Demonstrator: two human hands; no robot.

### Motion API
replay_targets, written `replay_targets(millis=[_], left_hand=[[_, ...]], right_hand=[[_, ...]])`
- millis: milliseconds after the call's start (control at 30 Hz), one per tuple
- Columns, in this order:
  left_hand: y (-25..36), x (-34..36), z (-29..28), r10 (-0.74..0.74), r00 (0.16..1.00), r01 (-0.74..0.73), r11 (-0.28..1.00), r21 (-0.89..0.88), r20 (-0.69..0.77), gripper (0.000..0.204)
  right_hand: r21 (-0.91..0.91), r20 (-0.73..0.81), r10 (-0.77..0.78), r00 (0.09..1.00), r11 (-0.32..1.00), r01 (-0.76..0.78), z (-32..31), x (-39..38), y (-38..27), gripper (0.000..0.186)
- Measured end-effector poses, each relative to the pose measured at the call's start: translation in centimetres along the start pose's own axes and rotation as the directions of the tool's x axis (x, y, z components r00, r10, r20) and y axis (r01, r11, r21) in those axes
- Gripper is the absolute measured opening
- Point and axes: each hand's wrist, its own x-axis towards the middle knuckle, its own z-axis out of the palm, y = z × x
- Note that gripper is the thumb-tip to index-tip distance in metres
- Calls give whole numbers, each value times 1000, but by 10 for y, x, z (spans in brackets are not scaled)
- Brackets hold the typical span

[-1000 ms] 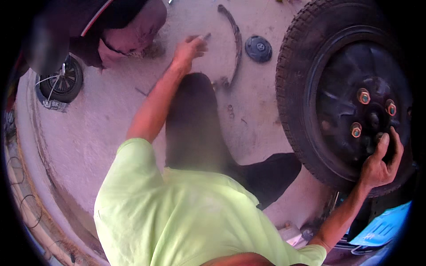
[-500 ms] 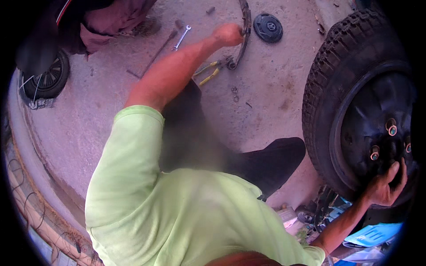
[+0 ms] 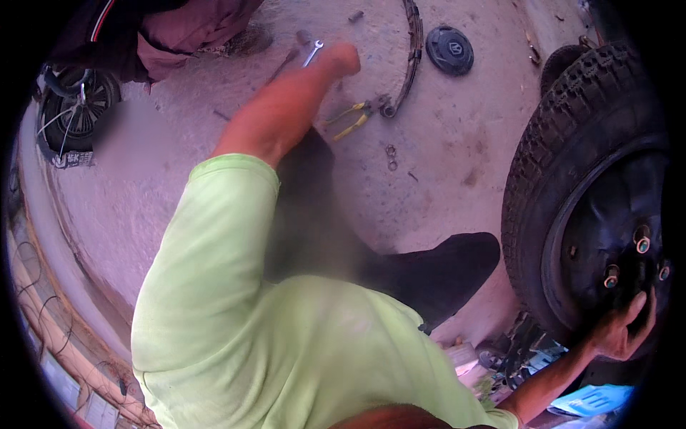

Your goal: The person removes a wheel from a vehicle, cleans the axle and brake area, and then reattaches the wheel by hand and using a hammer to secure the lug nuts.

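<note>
My left hand [image 3: 345, 59] is raised over the concrete floor beside the open-ended wrench [image 3: 314, 51]; its fingers are turned away and blurred. Yellow-handled pliers [image 3: 354, 118] lie below that hand, by the eye of a curved dark leaf spring [image 3: 413, 61]. My right hand [image 3: 622, 325] rests low on the black rim of a large knobby-tyred wheel [image 3: 532, 186], thumb and fingers apart. Just above the fingertips is a wheel nut [image 3: 611, 277], with another nut [image 3: 643, 244] higher up. A dark bar [image 3: 282, 64] lies partly behind my left forearm.
A round black hub cap [image 3: 450, 50] and small metal rings [image 3: 391, 156] lie on the floor. Another person's dark trouser leg [image 3: 186, 32] is at upper left, above a small spoked wheel [image 3: 75, 118]. A blue sheet [image 3: 593, 400] and clutter sit at lower right.
My left hand has moved left, away from the leaf spring it was touching, toward the wrench. My right hand stays at the wheel. The whole view has shifted slightly.
</note>
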Motion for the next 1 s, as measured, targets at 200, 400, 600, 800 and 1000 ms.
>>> replay_targets(millis=[200, 400, 600, 800, 1000], left_hand=[[18, -28, 26, -278, 961, 276, 958, -74, -9, 28], [36, -31, 11, -179, 983, 181, 973, -145, 27, 29], [55, -32, -65, -99, 968, -98, 698, -709, -231, 27], [112, -155, -160, -312, 856, -438, -18, -899, -411, 25], [180, -259, -247, -251, 655, -736, 1, -677, -712, 18]], right_hand=[[-69, 16, 23, 1000, 997, -22, 1, -2, -6, 18], [-108, 61, 92, 994, 991, -85, 1, -3, -31, 18], [-30, 61, 152, 987, 988, -150, 12, 8, -60, 19], [86, -56, 10, 998, 996, -6, 13, 27, -63, 19], [161, -164, -16, 986, 986, 43, 9, 26, -56, 18]])
